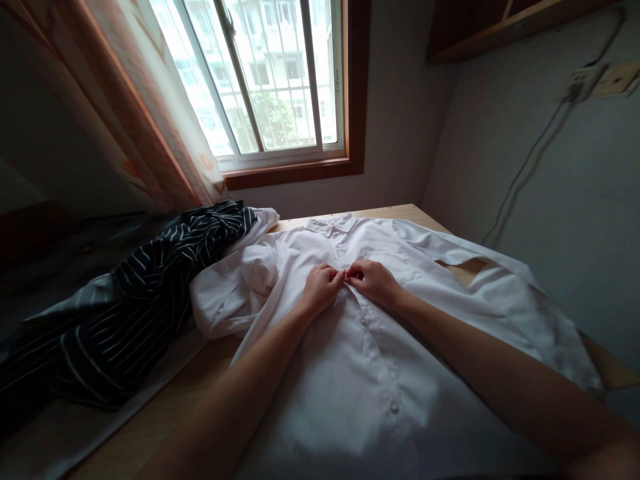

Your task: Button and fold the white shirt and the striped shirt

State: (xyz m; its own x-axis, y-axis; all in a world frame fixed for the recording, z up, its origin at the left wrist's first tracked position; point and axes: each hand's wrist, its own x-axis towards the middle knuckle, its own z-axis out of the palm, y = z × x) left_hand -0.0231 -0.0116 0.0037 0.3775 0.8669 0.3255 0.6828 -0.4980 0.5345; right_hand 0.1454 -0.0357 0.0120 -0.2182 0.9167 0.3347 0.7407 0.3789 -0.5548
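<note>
Ctr frame: L hand (323, 287) & R hand (371, 280), fingertips pinched tog. on button placket (373, 333) of wht creased collared cloth shirt (315, 380); frame left, crumpled blk wht-striped fabric (155, 283)

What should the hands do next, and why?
Maybe the left hand and right hand should gently wiggle the button strip of the white shirt, because their fingertips meet there, below the collar. It's too small to tell whether they pinch a button.
</note>
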